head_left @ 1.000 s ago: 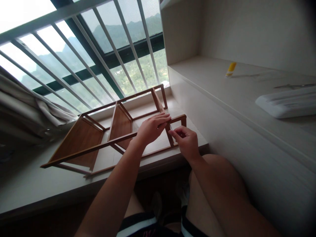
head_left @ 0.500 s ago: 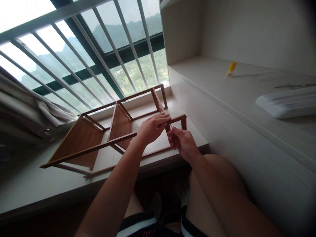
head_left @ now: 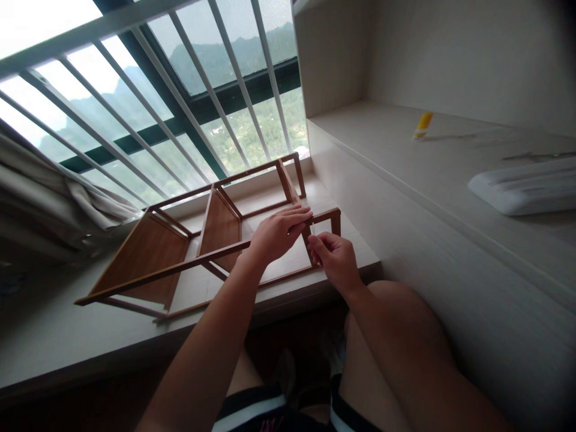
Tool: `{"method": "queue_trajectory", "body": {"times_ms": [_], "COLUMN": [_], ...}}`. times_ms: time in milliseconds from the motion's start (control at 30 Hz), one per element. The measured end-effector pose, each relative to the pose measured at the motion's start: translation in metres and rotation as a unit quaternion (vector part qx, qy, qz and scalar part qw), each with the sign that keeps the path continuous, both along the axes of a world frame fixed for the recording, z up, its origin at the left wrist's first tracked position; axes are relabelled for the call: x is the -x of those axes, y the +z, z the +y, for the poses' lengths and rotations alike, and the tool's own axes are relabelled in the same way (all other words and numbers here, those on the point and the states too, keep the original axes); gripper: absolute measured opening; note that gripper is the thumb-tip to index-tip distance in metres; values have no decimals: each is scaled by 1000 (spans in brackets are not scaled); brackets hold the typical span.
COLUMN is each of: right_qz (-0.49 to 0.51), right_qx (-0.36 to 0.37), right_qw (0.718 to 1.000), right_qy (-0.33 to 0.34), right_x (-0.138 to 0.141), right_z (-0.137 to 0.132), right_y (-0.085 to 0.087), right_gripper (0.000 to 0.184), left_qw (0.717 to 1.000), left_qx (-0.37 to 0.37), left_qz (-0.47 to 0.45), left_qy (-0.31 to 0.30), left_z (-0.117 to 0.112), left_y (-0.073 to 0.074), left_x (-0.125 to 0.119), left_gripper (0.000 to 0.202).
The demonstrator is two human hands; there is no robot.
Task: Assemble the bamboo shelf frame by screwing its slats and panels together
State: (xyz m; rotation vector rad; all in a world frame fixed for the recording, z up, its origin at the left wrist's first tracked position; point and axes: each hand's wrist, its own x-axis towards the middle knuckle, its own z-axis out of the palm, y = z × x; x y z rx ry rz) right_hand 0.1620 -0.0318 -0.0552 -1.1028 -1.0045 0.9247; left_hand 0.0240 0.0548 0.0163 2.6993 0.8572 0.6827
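Note:
A brown wooden shelf rack (head_left: 162, 252) lies on its side on the pale window ledge (head_left: 54, 342). My left hand (head_left: 276, 233) is closed over the rack's upper front rail near its right end. My right hand (head_left: 336, 259) sits just below and to the right of it, fingers pinched together against the short upright post at the rack's end. Whatever the right fingers hold is too small to make out.
A barred window (head_left: 180, 102) rises behind the rack, with a bunched curtain (head_left: 54, 198) at left. At right a raised pale counter (head_left: 432, 174) carries a yellow tube (head_left: 422, 125) and a white flat device (head_left: 526, 189). My bare knees are below the ledge.
My right hand shifted slightly left and down along the end post, closing in under my left hand. The left hand and the rack stayed still.

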Motion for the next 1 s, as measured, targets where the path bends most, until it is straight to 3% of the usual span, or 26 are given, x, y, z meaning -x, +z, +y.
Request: {"method": "queue_trajectory", "body": {"times_ms": [167,1000], "right_qz": [-51,-63], "right_qx": [-16,-13], "right_qw": [999,998], "right_qy": [-5,-12], "right_x": [-1,-2], "right_z": [-1,-1], "right_y": [1,3], "right_gripper": [34,34], "left_qw": [1000,1000], "left_qx": [0,1], "left_qz": [0,-6], "left_qy": [4,0], "left_z": [1,0], "left_y": [-1,1], "left_x": [0,0], "left_gripper": [35,34]}}
